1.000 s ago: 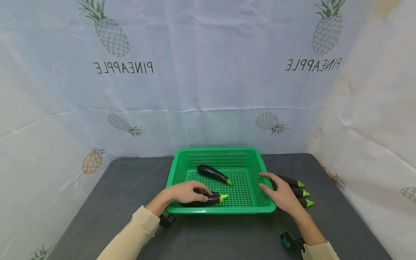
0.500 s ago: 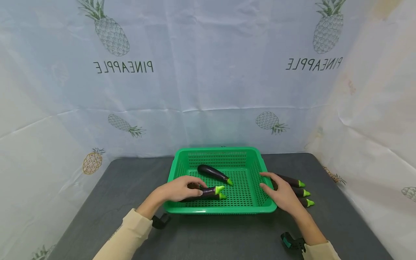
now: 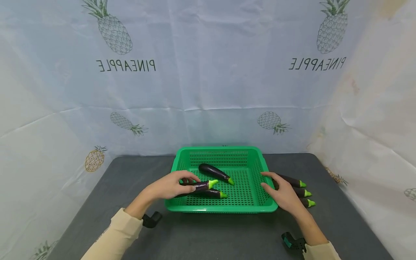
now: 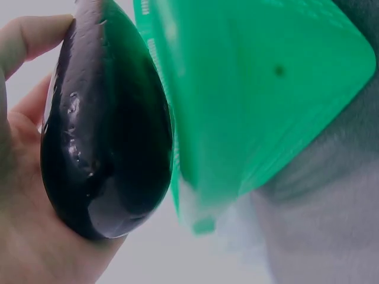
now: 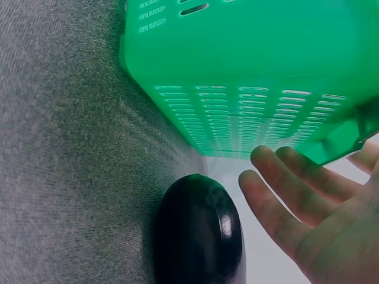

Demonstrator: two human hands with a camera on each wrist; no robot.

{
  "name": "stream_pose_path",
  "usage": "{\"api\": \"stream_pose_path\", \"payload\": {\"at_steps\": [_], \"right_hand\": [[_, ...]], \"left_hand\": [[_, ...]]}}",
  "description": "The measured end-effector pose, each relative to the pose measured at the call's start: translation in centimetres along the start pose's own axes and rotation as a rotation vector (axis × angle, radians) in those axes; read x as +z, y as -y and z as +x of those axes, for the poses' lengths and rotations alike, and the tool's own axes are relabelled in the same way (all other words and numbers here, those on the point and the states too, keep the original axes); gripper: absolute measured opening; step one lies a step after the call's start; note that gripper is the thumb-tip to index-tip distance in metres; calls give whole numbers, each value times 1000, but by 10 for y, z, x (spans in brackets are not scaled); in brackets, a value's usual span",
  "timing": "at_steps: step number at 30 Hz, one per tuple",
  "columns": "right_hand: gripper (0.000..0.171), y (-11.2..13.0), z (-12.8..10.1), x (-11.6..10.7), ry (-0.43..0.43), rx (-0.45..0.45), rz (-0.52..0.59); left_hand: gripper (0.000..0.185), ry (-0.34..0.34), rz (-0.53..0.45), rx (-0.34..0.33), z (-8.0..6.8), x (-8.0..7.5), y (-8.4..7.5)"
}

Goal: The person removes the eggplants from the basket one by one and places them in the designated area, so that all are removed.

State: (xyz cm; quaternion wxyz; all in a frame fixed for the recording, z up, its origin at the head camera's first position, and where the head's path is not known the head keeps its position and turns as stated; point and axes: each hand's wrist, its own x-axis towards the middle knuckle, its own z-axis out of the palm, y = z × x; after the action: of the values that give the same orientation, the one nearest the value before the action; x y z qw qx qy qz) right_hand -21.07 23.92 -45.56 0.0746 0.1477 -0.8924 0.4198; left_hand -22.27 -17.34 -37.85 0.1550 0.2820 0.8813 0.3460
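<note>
My left hand [image 3: 170,186] grips an eggplant [image 3: 202,186] by its body, above the front left of a green plastic basket [image 3: 227,209]. The green stem end points right, and the dark rounded end [image 4: 106,148] fills the palm in the left wrist view, beside the basket's outer wall. Two more eggplants lie inside the basket: one slanted near the back [image 3: 214,172], one near the front [image 3: 212,194], partly hidden by the held one. At the basket's right rim my right hand [image 3: 282,192] rests with fingers loosely extended; the right wrist view has its fingertips [image 5: 260,157] near the slotted wall.
Three eggplants [image 3: 302,192] lie side by side on the dark grey table [image 3: 221,238], right of the basket, partly hidden by the right hand. One shows its dark round end [image 5: 198,231] close below the basket. A pineapple-print curtain [image 3: 208,79] hangs behind the table.
My left hand has lifted the eggplant from the basket's front and carried it up and left over the left rim, uncovering another beneath. The right hand has stayed at the right rim.
</note>
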Motion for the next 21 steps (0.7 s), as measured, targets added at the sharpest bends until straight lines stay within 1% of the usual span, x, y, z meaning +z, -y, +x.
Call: {"api": "stream_pose_path", "payload": {"at_steps": [5, 14, 18, 21], "right_hand": [[48, 1, 0, 0, 1, 3, 0], [48, 0, 0, 1, 6, 5, 17], [49, -3, 0, 2, 2, 5, 21], [49, -3, 0, 2, -2, 2, 21]], "left_hand": [[31, -34, 27, -7, -9, -12, 2], [31, -108, 38, -32, -27, -30, 15], [30, -152, 58, -27, -36, -39, 22], [31, -188, 76, -38, -43, -45, 29]]}}
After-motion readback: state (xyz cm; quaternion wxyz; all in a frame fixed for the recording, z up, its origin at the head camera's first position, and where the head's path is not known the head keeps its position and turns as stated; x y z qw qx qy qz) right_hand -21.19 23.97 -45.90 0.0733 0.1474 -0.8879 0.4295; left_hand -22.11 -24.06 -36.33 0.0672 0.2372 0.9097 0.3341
